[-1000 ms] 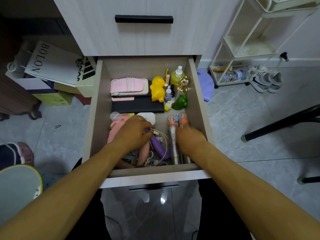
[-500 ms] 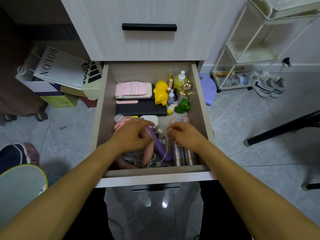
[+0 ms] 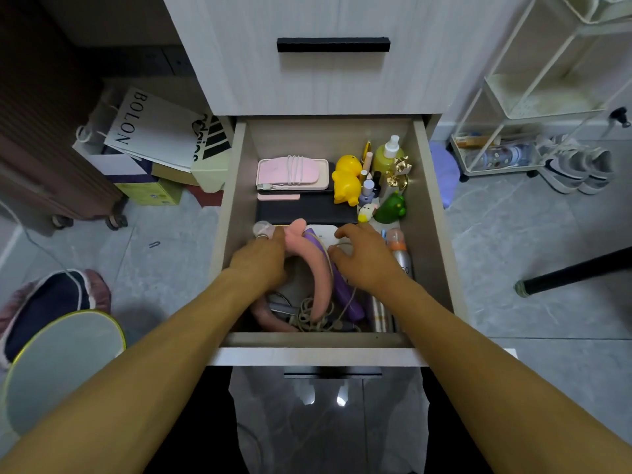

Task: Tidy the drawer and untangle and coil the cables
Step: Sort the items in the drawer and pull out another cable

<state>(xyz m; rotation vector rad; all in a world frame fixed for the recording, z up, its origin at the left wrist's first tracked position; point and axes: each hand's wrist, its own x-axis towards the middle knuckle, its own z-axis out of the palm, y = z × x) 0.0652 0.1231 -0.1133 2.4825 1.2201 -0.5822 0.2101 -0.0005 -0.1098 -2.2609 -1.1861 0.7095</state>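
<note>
The open drawer (image 3: pixel 429 234) holds a jumble. My left hand (image 3: pixel 260 260) grips the upper end of a pink curved band (image 3: pixel 323 278), which arcs down toward the drawer's front. My right hand (image 3: pixel 367 260) lies beside it with fingers stretched forward over a white case (image 3: pixel 325 232). A thin beige cable (image 3: pixel 342 245) loops between its thumb and forefinger, and I see no pinch. A tangled bundle of that cable (image 3: pixel 313 318) lies at the front by a purple stick (image 3: pixel 345 289). A pink case wrapped in a coiled white cable (image 3: pixel 294 171) sits at the back left.
Yellow duck (image 3: pixel 347 181), green toy (image 3: pixel 391 208), small bottles and a black flat pouch (image 3: pixel 304 210) fill the back of the drawer. Spray cans (image 3: pixel 400 251) lie along the right wall. Paper bags (image 3: pixel 150 131) stand left, a white wire rack (image 3: pixel 533 97) and shoes right.
Both hands have moved toward the back of the drawer. My left hand has raised the pink band's end into view. My right hand left the spray cans and came over the white case and cable.
</note>
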